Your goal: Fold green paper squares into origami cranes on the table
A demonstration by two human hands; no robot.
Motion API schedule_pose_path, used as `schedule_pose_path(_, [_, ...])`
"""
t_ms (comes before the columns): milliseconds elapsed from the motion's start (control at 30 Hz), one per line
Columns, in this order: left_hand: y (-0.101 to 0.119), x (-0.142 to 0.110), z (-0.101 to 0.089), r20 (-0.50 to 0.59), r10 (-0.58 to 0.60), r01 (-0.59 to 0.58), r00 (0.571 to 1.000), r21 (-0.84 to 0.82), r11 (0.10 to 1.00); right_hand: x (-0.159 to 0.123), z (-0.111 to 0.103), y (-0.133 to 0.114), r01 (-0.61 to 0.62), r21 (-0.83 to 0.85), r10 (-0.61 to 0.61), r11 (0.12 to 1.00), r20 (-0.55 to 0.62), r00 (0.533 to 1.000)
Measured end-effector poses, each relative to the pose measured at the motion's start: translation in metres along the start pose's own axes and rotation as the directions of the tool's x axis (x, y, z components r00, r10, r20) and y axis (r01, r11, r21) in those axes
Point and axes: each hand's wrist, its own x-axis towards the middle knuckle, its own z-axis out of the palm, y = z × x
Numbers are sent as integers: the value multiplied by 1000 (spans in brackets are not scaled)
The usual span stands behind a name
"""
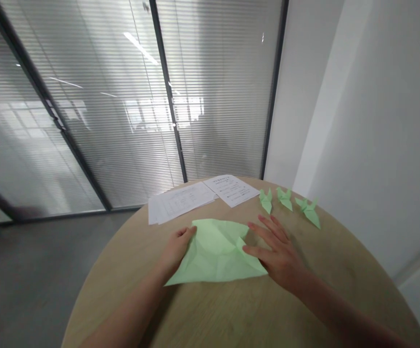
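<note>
A creased light green sheet of paper (217,251) lies partly unfolded on the round wooden table (232,309). My left hand (175,249) holds the sheet's left edge, fingers curled over it. My right hand (277,249) rests flat on the table at the sheet's right corner, fingers spread, thumb touching the paper.
Three folded green paper cranes (266,199) (285,198) (308,210) stand in a row at the far right of the table. Printed white sheets (181,200) (232,189) lie at the far edge. Behind are glass partitions with blinds (130,96) and a white wall (377,121) on the right.
</note>
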Motion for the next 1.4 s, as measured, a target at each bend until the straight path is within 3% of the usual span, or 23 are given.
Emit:
schedule_pose_path(300, [-3,5,-5,-109,67,-65,992,20,998,0,3,9,-30,-92,27,995,-35,999])
schedule_pose_path(400, [-12,13,-7,-148,163,-134,975,186,973,2,2,14,17,-93,-12,996,53,999])
schedule_pose_path(500, [-16,20,-10,-98,291,-196,952,535,822,1,2,18,30,-15,-26,999,212,977])
schedule_pose_path(567, [-16,20,-10,-28,297,-190,954,710,678,0,3,19,13,54,-29,998,306,952])
schedule_pose_path(733, [-14,13,-1,63,260,-156,964,922,355,0,2,14,-127,219,-12,967,541,841])
schedule_pose_path(833, [-13,10,3,89,274,-169,957,945,282,2,0,7,-226,219,44,949,620,783])
schedule_pose_path(1000, [-5,-2,7,118,349,-211,929,947,243,9,5,-14,-318,73,213,945,601,770])
schedule_pose_path(1133, [-8,-20,26,363,408,-452,838,880,146,8,18,-25,-281,-16,231,959,613,755])
schedule_pose_path(1267, [-25,-28,43,429,361,-519,828,830,203,-4,32,-18,-317,-68,292,946,605,741])
schedule_pose_path(1400, [-38,-23,39,465,294,-530,835,822,207,-15,36,-8,-318,-102,301,943,669,679])
